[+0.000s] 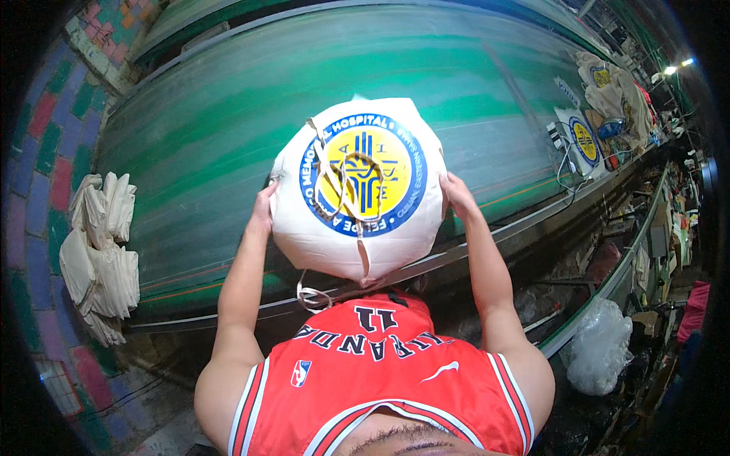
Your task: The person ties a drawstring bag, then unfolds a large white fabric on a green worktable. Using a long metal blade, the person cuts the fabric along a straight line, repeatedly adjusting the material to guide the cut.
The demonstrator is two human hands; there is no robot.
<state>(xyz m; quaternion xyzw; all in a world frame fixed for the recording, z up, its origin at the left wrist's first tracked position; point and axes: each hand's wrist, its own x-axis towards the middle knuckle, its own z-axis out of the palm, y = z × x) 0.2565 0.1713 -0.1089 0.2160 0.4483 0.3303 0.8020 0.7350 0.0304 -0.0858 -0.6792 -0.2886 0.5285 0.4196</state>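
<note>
A full, rounded cream cloth bag [281,220] is held between my two hands, close in front of my body at the near edge of the green table. It bears a round blue and yellow printed emblem. Tan cords [363,254] trail across the print, and a loop dangles at its lower left. My left hand [264,207] grips the bag's left side, its fingers partly hidden behind the cloth. On the right side, my right hand [458,195] is pressed to the bag the same way. What fills the bag is out of sight.
The long green table [205,129] stretches across in front of me. Folded cream cloths [103,258] are stacked at its left end. At the right lie a printed panel [584,143], crumpled cream bags [620,99] and a cable [566,163]. A clear plastic bag [601,346] hangs lower right.
</note>
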